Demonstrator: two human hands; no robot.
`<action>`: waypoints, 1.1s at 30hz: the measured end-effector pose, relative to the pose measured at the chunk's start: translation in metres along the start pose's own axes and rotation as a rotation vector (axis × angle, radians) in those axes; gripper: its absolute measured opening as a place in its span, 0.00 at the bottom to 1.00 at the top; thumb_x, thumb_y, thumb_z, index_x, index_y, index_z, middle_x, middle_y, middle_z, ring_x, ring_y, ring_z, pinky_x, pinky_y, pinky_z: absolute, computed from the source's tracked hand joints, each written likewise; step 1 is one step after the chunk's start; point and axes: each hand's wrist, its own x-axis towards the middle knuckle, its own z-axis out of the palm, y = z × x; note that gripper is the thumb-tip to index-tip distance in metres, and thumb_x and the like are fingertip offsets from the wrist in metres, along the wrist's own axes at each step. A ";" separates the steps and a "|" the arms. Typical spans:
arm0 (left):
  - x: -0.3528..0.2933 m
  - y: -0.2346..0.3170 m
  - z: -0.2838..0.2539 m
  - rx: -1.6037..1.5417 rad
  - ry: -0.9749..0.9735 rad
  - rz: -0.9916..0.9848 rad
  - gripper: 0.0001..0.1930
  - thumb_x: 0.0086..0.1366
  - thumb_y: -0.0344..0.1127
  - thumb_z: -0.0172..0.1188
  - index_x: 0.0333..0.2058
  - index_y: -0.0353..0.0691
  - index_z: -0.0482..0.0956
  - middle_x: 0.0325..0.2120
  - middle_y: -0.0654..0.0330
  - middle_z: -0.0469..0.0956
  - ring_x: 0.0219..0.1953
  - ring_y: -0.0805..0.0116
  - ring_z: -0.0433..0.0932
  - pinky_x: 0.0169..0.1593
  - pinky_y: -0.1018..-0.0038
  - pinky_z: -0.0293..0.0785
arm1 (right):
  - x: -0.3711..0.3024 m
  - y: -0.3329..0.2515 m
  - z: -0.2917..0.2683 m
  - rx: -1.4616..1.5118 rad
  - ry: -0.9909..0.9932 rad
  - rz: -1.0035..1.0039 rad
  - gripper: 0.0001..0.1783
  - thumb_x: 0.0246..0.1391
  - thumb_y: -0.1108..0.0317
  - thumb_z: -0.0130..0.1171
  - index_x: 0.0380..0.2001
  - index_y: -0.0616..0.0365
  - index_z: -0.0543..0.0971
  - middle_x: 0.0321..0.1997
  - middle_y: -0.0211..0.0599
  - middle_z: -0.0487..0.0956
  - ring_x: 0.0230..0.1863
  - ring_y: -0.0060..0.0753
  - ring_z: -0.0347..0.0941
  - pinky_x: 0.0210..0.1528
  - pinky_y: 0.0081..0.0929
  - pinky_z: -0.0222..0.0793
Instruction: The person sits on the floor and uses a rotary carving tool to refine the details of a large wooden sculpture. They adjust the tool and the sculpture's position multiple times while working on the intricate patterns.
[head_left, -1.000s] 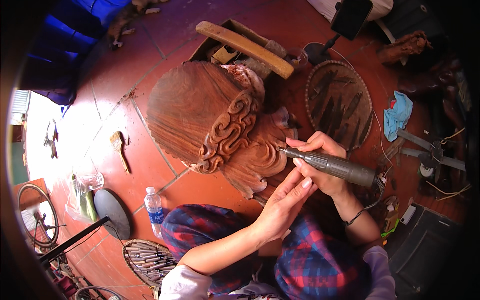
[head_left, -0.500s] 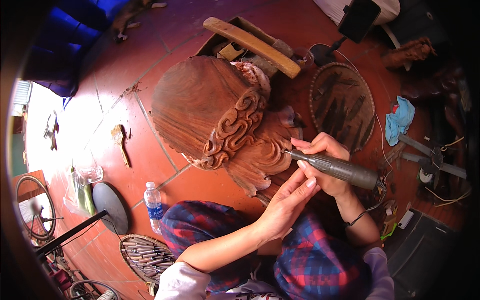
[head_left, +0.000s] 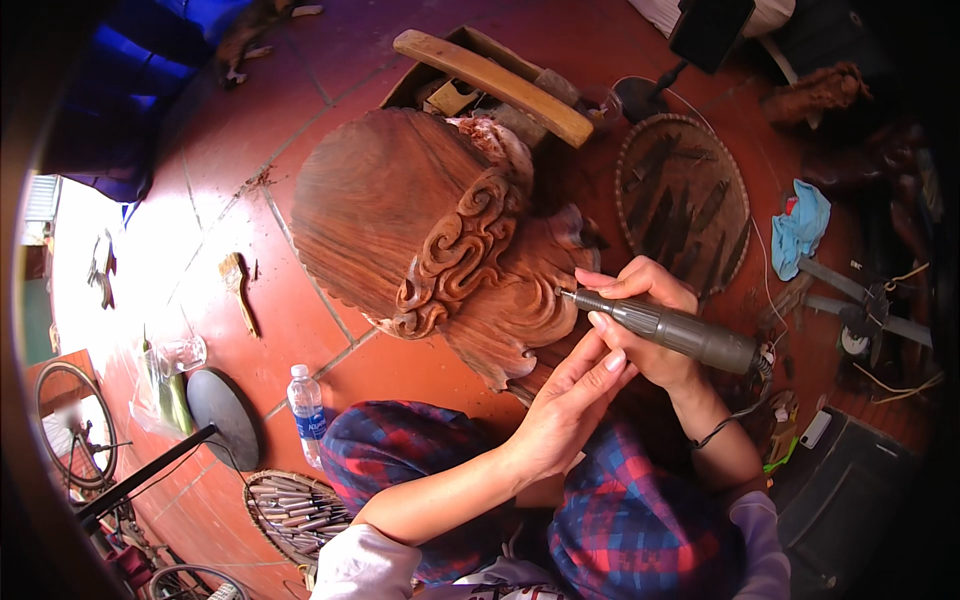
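Note:
In my right hand [head_left: 660, 310] I hold a dark rotary carving handpiece [head_left: 680, 335], its fingers wrapped around the grip. The metal tip points left and meets the carved folds of a reddish-brown wooden carving [head_left: 500, 290]. My left hand [head_left: 570, 410] rests against the right one just below the handpiece, with its fingers stretched out and nothing gripped. Scroll-like curls run across the middle of the carving, beside a broad smooth domed part. Part of the carving's near side is hidden behind my hands.
Beyond the carving stands a box [head_left: 460, 50] with a wooden bar [head_left: 490, 85] across it. A round woven tray [head_left: 625, 190] of dark pieces lies right. At left are a brush [head_left: 238, 290], a water bottle [head_left: 307, 410], a black stand base [head_left: 222, 415] and a basket of carving tools [head_left: 295, 510].
The whole view has shifted slightly, moving the carving a little left in the picture. The handpiece tip stays at the carved folds, and both hands keep nearly the same pose.

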 end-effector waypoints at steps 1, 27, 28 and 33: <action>0.000 0.000 0.000 -0.006 0.003 0.005 0.28 0.69 0.36 0.47 0.64 0.38 0.50 0.62 0.59 0.56 0.65 0.67 0.52 0.67 0.62 0.46 | 0.001 -0.001 0.000 0.001 0.000 -0.002 0.07 0.44 0.80 0.62 0.27 0.65 0.73 0.27 0.37 0.71 0.34 0.32 0.76 0.53 0.51 0.71; -0.001 0.000 -0.001 0.017 -0.038 0.019 0.28 0.70 0.40 0.46 0.64 0.38 0.49 0.61 0.58 0.57 0.65 0.65 0.54 0.66 0.64 0.48 | 0.003 -0.005 0.001 0.014 -0.057 0.024 0.07 0.45 0.78 0.61 0.29 0.64 0.74 0.28 0.38 0.72 0.34 0.30 0.74 0.61 0.57 0.60; -0.002 -0.001 -0.003 0.013 -0.039 0.011 0.28 0.70 0.40 0.46 0.64 0.38 0.50 0.61 0.58 0.57 0.65 0.66 0.54 0.66 0.64 0.49 | 0.004 -0.008 0.005 0.018 -0.036 0.033 0.06 0.45 0.78 0.61 0.28 0.64 0.74 0.27 0.38 0.73 0.33 0.29 0.74 0.60 0.57 0.61; -0.009 -0.005 -0.007 -0.022 0.025 0.004 0.25 0.70 0.39 0.46 0.62 0.39 0.55 0.59 0.59 0.59 0.63 0.68 0.57 0.65 0.65 0.50 | 0.007 -0.013 0.008 -0.076 -0.102 -0.017 0.06 0.43 0.78 0.62 0.27 0.65 0.75 0.24 0.40 0.75 0.29 0.29 0.74 0.58 0.58 0.64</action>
